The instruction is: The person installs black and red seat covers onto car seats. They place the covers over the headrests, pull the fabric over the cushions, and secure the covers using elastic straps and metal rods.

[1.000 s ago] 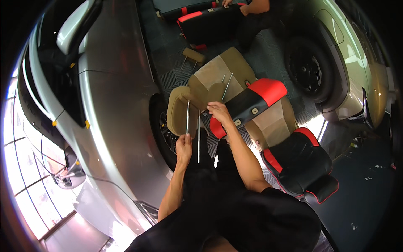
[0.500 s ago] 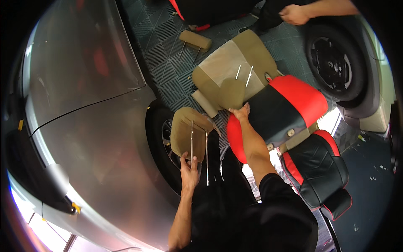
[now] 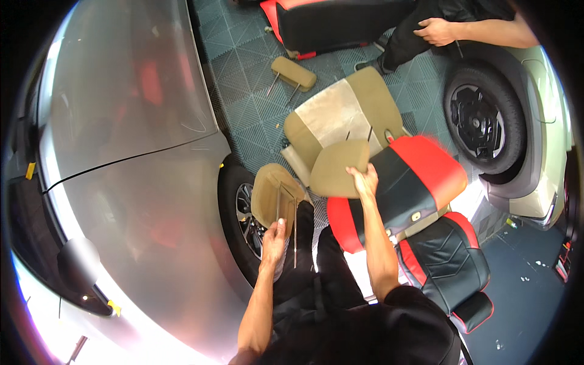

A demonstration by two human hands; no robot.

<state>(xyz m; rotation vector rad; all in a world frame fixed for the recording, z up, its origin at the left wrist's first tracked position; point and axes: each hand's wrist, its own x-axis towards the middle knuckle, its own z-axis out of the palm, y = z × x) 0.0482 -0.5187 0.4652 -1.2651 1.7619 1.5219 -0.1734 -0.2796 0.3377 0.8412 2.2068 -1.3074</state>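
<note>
My left hand [image 3: 275,240] is closed on a tan headrest [image 3: 266,191], gripping it near one of its two metal posts, beside the grey car's wheel. In my right hand [image 3: 364,180] is a second tan headrest [image 3: 334,167], pinched at its right edge with its posts pointing away. It is held over the near edge of a tan seat [image 3: 380,97] with a pale middle panel. Partly under my right forearm lies a red and black seat cushion [image 3: 392,182]. Right of that forearm is a black seat back [image 3: 447,252] with red trim and its own headrest.
A grey car [image 3: 140,201] fills the left side. Another tan headrest [image 3: 294,73] lies on the tiled floor, near a black and red seat [image 3: 347,27]. A person's hand [image 3: 435,31] shows at top right, above another vehicle's wheel [image 3: 477,118].
My right hand has drawn its headrest nearer to me, up off the tan seat, and the headrest has turned. My left hand still holds its headrest. The whole view has shifted slightly.
</note>
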